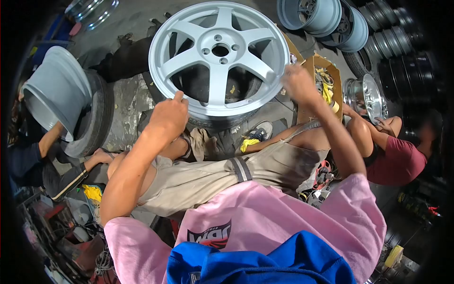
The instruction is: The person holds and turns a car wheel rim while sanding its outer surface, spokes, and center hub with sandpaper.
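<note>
A pale grey six-spoke wheel rim [218,78] lies face up before me on a dark tyre [224,122]. My left hand [169,116] is closed at its near left edge, with the thumb side on the lip. At the right edge of the wheel, my right hand [300,84] is blurred by motion, its fingers curled in close to the lip. Whatever those right fingers may hold is too smeared to make out. Through the gaps between the spokes, the dark inside of the tyre shows.
An open cardboard box [326,71] of scraps stands right of the wheel. A person on the left handles a grey rim [59,94] by another tyre [97,116]. A person in a red shirt [397,161] sits at right, beside a shiny rim [371,97]. More rims [309,14] are stacked behind.
</note>
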Motion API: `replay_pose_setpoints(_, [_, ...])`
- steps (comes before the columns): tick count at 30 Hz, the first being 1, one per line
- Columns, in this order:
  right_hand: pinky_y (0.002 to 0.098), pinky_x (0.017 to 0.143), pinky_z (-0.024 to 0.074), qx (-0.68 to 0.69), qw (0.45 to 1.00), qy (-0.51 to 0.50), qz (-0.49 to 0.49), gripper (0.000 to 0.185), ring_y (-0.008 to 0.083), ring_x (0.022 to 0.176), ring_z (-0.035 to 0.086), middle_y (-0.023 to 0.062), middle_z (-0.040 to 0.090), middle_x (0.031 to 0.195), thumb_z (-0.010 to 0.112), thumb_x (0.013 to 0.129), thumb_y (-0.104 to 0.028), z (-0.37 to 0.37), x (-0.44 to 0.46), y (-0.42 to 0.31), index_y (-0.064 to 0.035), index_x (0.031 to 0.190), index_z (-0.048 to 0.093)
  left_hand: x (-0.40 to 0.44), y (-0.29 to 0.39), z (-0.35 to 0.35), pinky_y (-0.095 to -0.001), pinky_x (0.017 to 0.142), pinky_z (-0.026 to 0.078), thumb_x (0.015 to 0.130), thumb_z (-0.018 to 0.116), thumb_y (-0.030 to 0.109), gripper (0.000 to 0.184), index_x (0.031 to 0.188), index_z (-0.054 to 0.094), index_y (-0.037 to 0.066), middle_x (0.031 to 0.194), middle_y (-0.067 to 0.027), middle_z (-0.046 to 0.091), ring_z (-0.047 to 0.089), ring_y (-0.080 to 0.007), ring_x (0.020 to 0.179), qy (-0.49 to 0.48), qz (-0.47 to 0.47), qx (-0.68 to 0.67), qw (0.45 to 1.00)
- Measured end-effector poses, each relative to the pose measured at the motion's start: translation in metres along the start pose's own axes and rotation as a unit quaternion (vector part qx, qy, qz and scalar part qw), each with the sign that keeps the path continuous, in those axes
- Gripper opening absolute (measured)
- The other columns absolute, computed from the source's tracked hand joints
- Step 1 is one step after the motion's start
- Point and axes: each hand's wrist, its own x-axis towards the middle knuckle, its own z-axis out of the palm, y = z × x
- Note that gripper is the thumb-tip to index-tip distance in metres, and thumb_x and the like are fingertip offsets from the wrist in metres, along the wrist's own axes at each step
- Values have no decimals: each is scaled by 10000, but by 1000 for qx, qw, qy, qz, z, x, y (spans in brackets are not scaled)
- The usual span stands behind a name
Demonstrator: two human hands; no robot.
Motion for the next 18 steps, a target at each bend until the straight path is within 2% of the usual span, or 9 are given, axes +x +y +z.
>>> replay_pose_setpoints(2, [440,930,532,-113,993,40,-14,158,338,1093,606,141,655,1163,614,868,-93,-6,30,46,-82,852,771,2,-6,-2,-512,928,563,953,697,215,316,1109,649,-56,1311,-224,596,690,-416,1063,-2,-7,2,1000])
replay_pose_setpoints(3, [440,930,532,-112,993,40,-14,158,338,1093,606,141,655,1163,614,868,-93,-2,49,64,-82,852,771,3,-8,-4,-514,930,563,954,696,214,308,1097,656,-55,1322,-224,597,689,-414,1077,-3,-14,4,1000])
replay_pose_setpoints(5, [444,947,494,-93,994,54,-26,139,336,1088,553,112,603,1135,711,824,-90,-1,76,89,-67,947,772,4,-6,-13,-511,939,561,956,694,222,314,1099,667,-56,1331,-225,601,686,-413,1091,-18,-22,3,1000])
replay_pose_setpoints(8, [457,959,491,-110,992,28,-49,158,348,1115,550,110,596,1223,693,835,-75,-3,79,89,-62,972,770,5,-12,-14,-506,954,558,961,689,243,338,1116,684,-58,1332,-223,612,686,-410,1102,-30,-33,5,999])
replay_pose_setpoints(11, [477,970,487,-118,990,6,-79,160,369,1127,569,130,630,1236,661,845,-76,-9,39,43,-40,963,764,0,-20,-14,-499,966,555,968,684,268,367,1138,697,-56,1322,-222,621,686,-406,1109,-28,-46,1,999])
replay_pose_setpoints(13, [487,927,494,-121,983,76,-114,143,364,1104,604,144,661,1158,594,831,-63,13,8,2,-16,832,729,-1,-20,-15,-494,970,555,972,682,280,377,1145,702,-54,1319,-225,622,684,-403,1119,-30,-47,0,998])
replay_pose_setpoints(15, [497,929,489,9,998,-21,-59,150,394,1075,622,183,687,1122,578,838,-75,-6,-4,-66,-10,833,713,0,-15,-15,-483,965,560,969,692,291,378,1146,706,-44,1295,-228,629,686,-396,1116,-29,-29,44,998])
replay_pose_setpoints(17, [502,923,489,108,991,1,-76,147,393,1035,629,200,690,1064,594,849,-110,-13,-2,-119,-6,833,697,5,-5,-18,-477,968,559,965,700,293,377,1138,708,-42,1283,-224,632,677,-389,1134,-37,-36,51,997])
replay_pose_setpoints(18, [502,923,489,111,991,2,-78,147,393,1035,629,200,690,1064,594,849,-110,-19,-5,-126,-6,833,697,5,-3,-17,-472,971,558,960,708,295,377,1130,711,-41,1271,-220,634,668,-381,1153,-48,-41,58,996])
